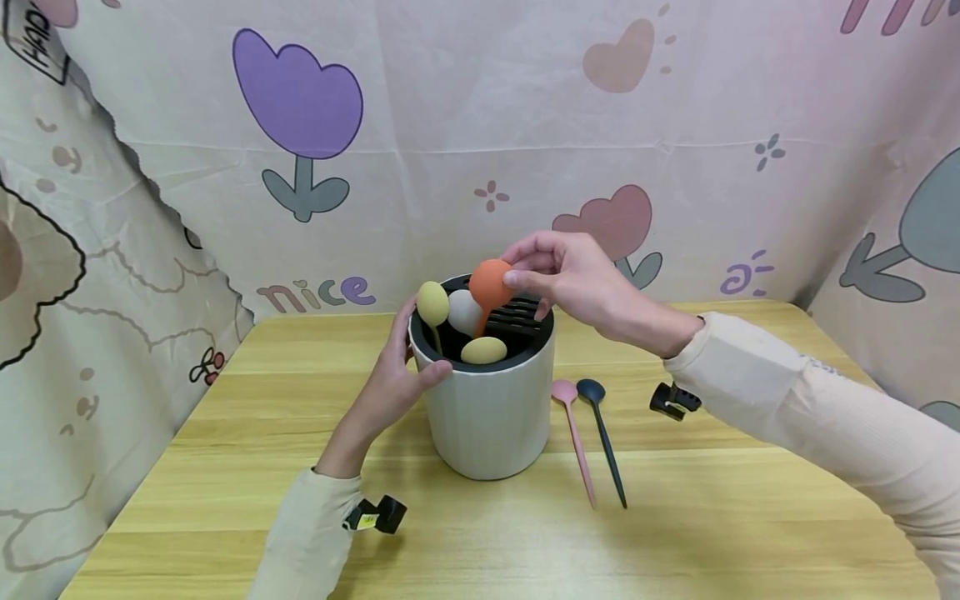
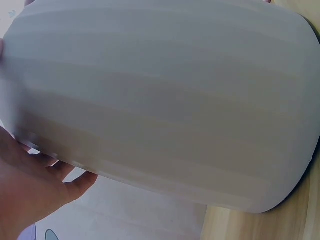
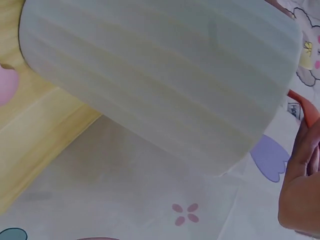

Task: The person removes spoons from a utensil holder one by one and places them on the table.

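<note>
A pale ribbed utensil holder [image 1: 487,425] with a black inner rim stands upright on the table. My left hand [image 1: 390,375] grips its left side, the thumb at the front of the rim; in the left wrist view the fingers lie along the wall. Over the opening, my right hand [image 1: 581,279] pinches an orange spoon [image 1: 491,283] by its round head, the handle pointing down into the holder. Inside are a tall yellow spoon [image 1: 432,303], a white spoon [image 1: 463,312] and a lower yellow spoon [image 1: 483,350]; most of their handles are hidden.
Right of the holder, a pink spoon [image 1: 576,433] and a dark blue spoon [image 1: 606,442] lie side by side on the wooden table [image 1: 712,517], handles toward me. Black slats [image 1: 521,317] cover part of the holder's right side. A printed cloth [image 1: 450,100] hangs behind the table.
</note>
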Demonstrator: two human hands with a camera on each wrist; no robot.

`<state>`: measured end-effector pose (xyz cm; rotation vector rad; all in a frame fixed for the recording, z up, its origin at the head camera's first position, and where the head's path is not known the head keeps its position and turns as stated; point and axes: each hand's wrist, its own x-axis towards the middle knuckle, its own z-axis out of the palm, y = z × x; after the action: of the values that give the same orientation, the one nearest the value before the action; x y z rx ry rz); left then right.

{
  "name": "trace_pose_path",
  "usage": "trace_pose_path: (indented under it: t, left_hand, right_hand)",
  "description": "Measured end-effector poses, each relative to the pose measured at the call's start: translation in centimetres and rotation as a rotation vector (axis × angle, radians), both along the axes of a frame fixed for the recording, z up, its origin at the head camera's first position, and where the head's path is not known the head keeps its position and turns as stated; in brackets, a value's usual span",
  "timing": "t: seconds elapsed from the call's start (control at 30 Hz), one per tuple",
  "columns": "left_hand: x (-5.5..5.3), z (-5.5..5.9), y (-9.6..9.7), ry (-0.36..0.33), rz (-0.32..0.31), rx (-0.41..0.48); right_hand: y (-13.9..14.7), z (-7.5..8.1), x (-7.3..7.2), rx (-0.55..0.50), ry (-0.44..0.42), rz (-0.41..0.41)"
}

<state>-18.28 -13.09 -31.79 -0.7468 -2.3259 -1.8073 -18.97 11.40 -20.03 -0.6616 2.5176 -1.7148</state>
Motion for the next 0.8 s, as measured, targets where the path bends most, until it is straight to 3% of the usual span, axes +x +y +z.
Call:
trace_pose_path:
  t: [0.4, 0.67, 0.8]
  left_hand:
    - [-0.1, -0.1, 0.0, 0.013, 0.005, 0.001]
    - [-0.1, 0.0, 0.0, 0.009, 0.015, -0.003]
    - [-0.1, -0.1, -0.1, 0.008, 0.01, -0.003]
  right_hand:
    - [1.1, 2.3, 0.2, -0.239, 0.075, 0.006]
    - [1.7, 4.1, 0.6, -0.489, 0.025, 0.069]
    - [2.2, 5.0, 0.7, -0.556, 0.05, 0.069]
